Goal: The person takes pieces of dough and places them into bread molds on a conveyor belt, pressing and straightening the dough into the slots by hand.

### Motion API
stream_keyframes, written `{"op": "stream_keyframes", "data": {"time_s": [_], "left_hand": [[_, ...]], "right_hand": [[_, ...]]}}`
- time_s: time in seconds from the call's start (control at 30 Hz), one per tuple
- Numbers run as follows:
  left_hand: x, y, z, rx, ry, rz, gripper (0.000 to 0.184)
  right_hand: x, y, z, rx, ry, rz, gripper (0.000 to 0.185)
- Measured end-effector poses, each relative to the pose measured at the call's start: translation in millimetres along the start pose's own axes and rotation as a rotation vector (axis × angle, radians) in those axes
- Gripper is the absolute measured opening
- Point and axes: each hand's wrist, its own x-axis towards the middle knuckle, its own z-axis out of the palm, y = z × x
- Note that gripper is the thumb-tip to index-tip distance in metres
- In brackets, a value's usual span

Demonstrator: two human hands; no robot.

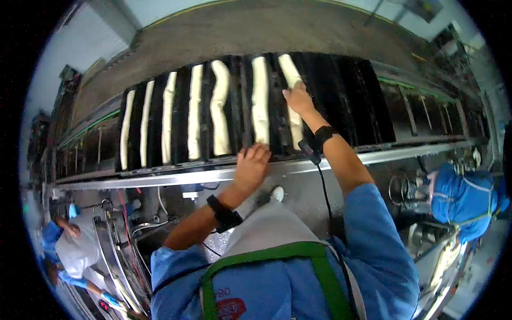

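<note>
Long pale dough-like strips lie lengthwise in the grooves of a black slatted tray (346,101). My right hand (300,100) is over the rightmost strip (288,69), thumb on its left side and fingers closed across it. This strip slants slightly, with its far end leaning left. At the near end of the neighbouring strip (260,101), my left hand (252,168) rests with fingers spread, the tips touching the strip's end near the metal rail. Farther left is a wavy strip (219,106), then several straighter ones, including a thin strip (146,122).
A metal rail (208,175) runs along the near side of the black tray. A cable (326,197) hangs beside my right forearm. People in blue work at the lower left (80,245) and right (461,197), near metal equipment. Beyond the tray lies a brown floor (240,29).
</note>
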Motion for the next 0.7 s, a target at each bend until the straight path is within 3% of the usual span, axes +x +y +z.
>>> {"op": "stream_keyframes", "data": {"time_s": [0.07,0.1,0.17,0.23,0.27,0.3,0.33,0.37,0.4,0.43,0.53,0.63,0.67,0.7], "left_hand": [[-10,-2,2,0.028,-0.03,0.002,0.053],[-18,-5,3,0.04,-0.016,0.002,0.06],[-25,-4,-10,0.009,-0.044,-0.039,0.057],[-25,-18,9,0.04,0.002,0.046,0.055],[-24,-17,6,0.047,0.035,0.042,0.053],[-23,-17,11,0.061,0.063,0.036,0.051],[-22,-15,12,0.061,0.07,0.029,0.05],[-22,-15,11,0.065,0.074,0.015,0.049],[-23,-14,7,0.068,0.063,0.004,0.047],[-22,-18,16,0.113,0.097,0.01,0.044],[-23,-19,12,0.075,0.09,-0.033,0.04],[-24,-24,-3,0.058,0.059,-0.034,0.038],[-30,-21,-12,-0.03,0.119,-0.058,0.039],[-35,-14,-24,-0.125,0.18,-0.084,0.04]], "right_hand": [[-3,-25,-20,0.116,-0.143,0.048,0.056],[-5,-23,-13,0.208,-0.109,-0.063,0.053],[-31,-24,-35,0.345,0.002,-0.303,0.049],[-36,17,-67,-0.057,0.354,-0.361,0.049],[-40,53,-76,-0.267,0.522,-0.236,0.051],[-51,82,-96,-0.39,0.553,0.007,0.055],[-54,139,-99,-0.411,0.507,0.181,0.052],[-72,148,-119,-0.327,0.245,0.486,0.056],[-76,204,-114,-0.327,0.191,0.481,0.054],[-70,296,-75,-0.08,0.278,0.4,0.051],[-88,240,-92,-0.081,0.08,0.367,0.051],[-90,250,-86,-0.28,0.113,0.419,0.062],[-86,249,-101,-0.258,-0.099,0.511,0.067],[-90,257,-105,-0.278,-0.106,0.469,0.067]]}}
